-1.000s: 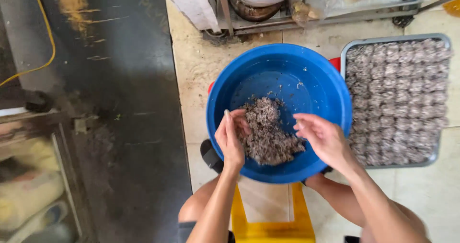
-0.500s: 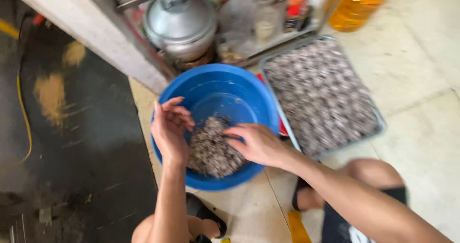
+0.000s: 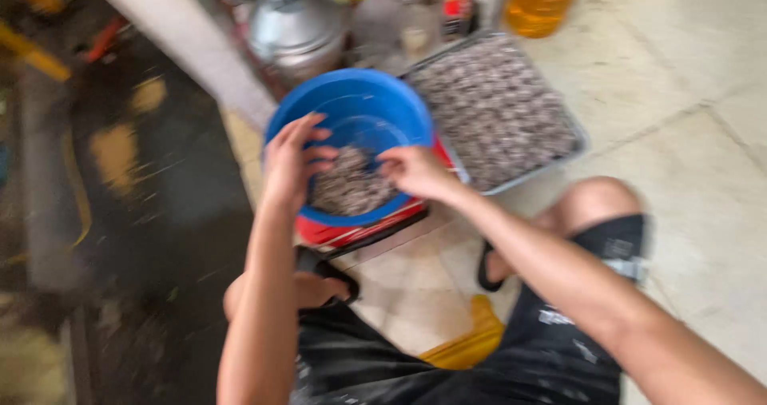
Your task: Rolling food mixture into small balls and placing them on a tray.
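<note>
Blue basin (image 3: 359, 109) holds grey mince (image 3: 347, 188); left hand (image 3: 292, 161) and right hand (image 3: 415, 172) hover apart, empty.

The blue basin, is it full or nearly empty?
Partly filled. The blue basin holds a grey-brown mound on one side only; much bare blue wall shows above it.

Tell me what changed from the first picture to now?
The view swung, so the blue bowl and tray sit further up. Both hands, left hand and right hand, remain over the grey mixture; any grip is too blurred to judge.
</note>
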